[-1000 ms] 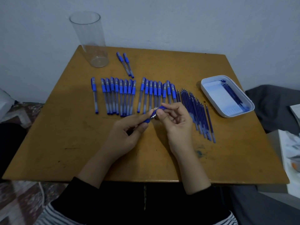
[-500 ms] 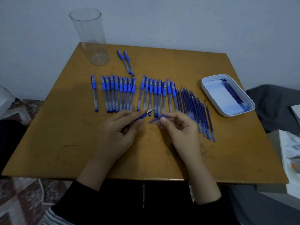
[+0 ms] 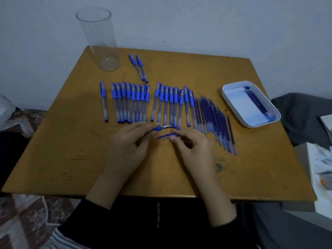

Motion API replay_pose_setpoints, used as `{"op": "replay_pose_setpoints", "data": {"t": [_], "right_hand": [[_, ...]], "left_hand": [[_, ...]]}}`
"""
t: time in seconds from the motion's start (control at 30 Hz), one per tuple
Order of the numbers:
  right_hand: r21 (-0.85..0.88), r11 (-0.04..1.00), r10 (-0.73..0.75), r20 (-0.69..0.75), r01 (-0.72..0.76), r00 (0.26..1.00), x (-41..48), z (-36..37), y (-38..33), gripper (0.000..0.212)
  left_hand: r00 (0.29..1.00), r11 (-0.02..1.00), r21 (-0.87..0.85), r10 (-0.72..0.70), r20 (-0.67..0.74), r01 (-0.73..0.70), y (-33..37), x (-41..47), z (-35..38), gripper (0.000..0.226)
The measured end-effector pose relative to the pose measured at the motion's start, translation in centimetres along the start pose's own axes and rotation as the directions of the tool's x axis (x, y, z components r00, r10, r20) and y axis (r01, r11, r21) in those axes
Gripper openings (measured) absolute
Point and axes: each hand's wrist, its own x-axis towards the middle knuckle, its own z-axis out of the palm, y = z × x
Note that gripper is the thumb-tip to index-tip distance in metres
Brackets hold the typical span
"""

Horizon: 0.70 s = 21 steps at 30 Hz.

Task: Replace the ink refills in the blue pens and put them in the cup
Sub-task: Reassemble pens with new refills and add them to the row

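Just in front of the pen row (image 3: pixel 161 103), your left hand (image 3: pixel 129 146) grips the uncapped pen (image 3: pixel 158 129), tip bared, seemingly for unscrewing, while your right hand (image 3: pixel 195 150) pinches its cap (image 3: pixel 166 135) just beside it; the cup (image 3: pixel 100 42) stands well beyond that row.

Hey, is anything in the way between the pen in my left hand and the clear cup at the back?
Nothing upright. Only the row of pens lies flat between the held pen and the cup; a lift should clear it.
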Motion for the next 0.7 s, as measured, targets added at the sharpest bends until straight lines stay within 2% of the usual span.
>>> {"op": "replay_pose_setpoints", "data": {"t": [0.3, 0.4, 0.57, 0.7], "right_hand": [[-0.053, 0.999, -0.01, -0.013, 0.01, 1.0, 0.07, 0.02, -0.03, 0.025], [0.016, 1.0, 0.012, -0.003, -0.012, 1.0, 0.06, -0.11, 0.07, 0.023], [0.258, 0.964, 0.057, 0.012, -0.058, 0.998, -0.03, -0.58, -0.33, 0.03], [0.235, 0.972, -0.01, 0.055, -0.003, 0.998, -0.1, -0.61, -0.41, 0.014]], "left_hand": [[0.999, 0.999, -0.021, -0.032, 0.018, 0.033, 0.17, 0.07, -0.11, 0.026], [0.999, 0.999, -0.025, -0.032, 0.027, 0.033, 0.31, 0.13, -0.18, 0.027], [0.999, 1.0, -0.023, 0.016, 0.049, -0.015, 0.39, -0.07, -0.11, 0.026], [0.99, 0.995, -0.041, 0.093, 0.105, -0.089, 0.33, -0.33, -0.01, 0.025]]}}
